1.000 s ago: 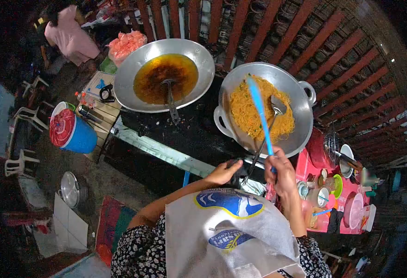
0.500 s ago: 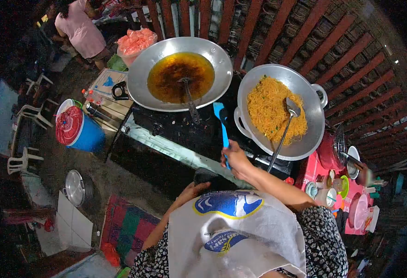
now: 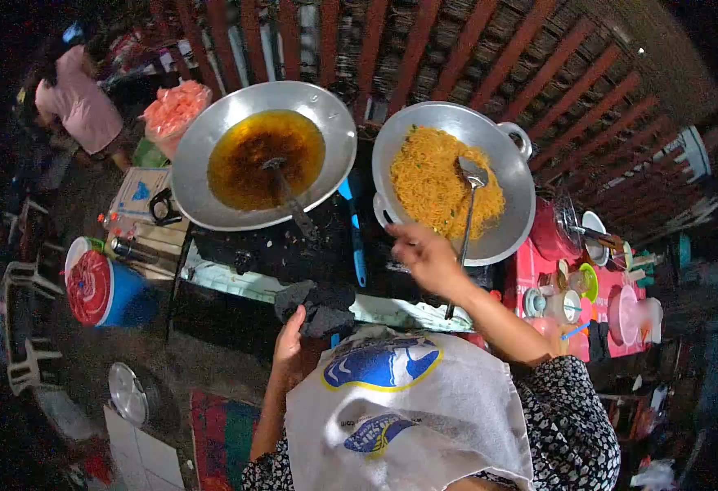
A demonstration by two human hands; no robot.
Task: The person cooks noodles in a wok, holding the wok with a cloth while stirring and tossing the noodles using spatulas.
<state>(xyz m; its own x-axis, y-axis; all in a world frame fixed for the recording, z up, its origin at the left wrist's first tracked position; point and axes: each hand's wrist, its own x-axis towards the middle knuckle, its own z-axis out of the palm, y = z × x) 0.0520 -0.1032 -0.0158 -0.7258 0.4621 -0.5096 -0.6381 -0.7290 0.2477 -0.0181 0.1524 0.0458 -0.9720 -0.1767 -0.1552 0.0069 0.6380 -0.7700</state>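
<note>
In the head view, two woks stood side by side: one oil wok point(image 3: 338, 135) at 11 o'clock with one metal turner point(image 3: 298, 214), one noodle wok point(image 3: 516, 188) at 1 o'clock with another turner point(image 3: 472, 173). One blue spatula point(image 3: 356, 241) lay mid-view on the black stovetop point(image 3: 322, 266). At 3 o'clock, the right hand point(image 3: 431, 258) hovered near the noodle wok, fingers apart. At 7 o'clock, the left hand point(image 3: 289, 342) met one black cloth point(image 3: 322, 307); hidden fingers, grip impossible to tell.

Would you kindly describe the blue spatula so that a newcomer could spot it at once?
Find two big woks, one holding amber liquid, the other noodles. On the black stove between them lies the spatula. Unlike the metallic turners inside the woks, it is bright blue.
</note>
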